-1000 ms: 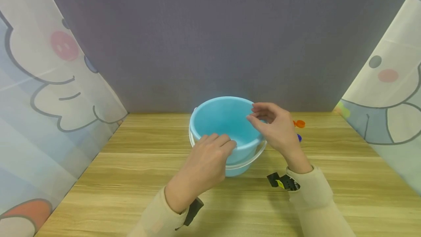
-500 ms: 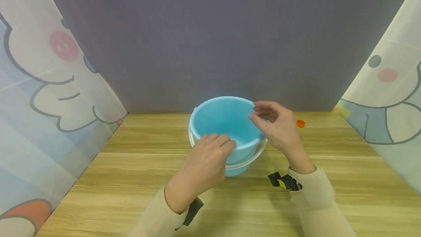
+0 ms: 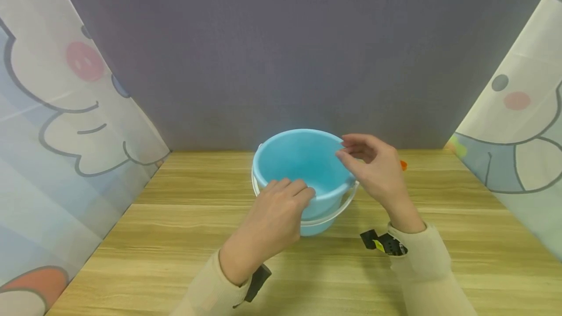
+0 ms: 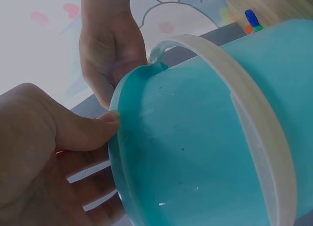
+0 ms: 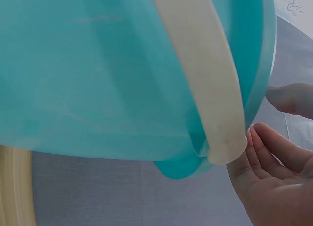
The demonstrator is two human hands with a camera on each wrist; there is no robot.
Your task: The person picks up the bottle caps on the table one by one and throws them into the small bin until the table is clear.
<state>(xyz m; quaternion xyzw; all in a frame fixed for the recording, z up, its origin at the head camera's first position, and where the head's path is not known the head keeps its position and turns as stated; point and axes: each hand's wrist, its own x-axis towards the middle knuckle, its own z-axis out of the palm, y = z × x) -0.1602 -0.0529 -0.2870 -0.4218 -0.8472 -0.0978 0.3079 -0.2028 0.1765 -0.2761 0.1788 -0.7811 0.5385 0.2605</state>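
Note:
A light blue bucket (image 3: 307, 160) stands upright on the table, its white handle (image 3: 335, 216) hanging down on the near side. My left hand (image 3: 274, 213) grips the bucket's near rim; in the left wrist view the thumb (image 4: 90, 130) presses the outside while the other fingers reach inside. My right hand (image 3: 377, 172) is at the right rim, fingers bent loosely with a gap between thumb and fingertips. Nothing shows in that gap. In the right wrist view its fingers (image 5: 279, 147) are close to the handle's end; whether they touch the rim, I cannot tell.
A small orange piece (image 3: 403, 165) shows behind my right hand on the wooden table (image 3: 189, 218). Blue, green and orange bits, including a blue ring-like one (image 4: 252, 18), appear past the bucket in the left wrist view. A grey panel (image 3: 298, 52) stands behind.
My right hand has drifted slightly to the right along the rim, covering a blue piece and more of the orange ones. The left hand and bucket stay in place.

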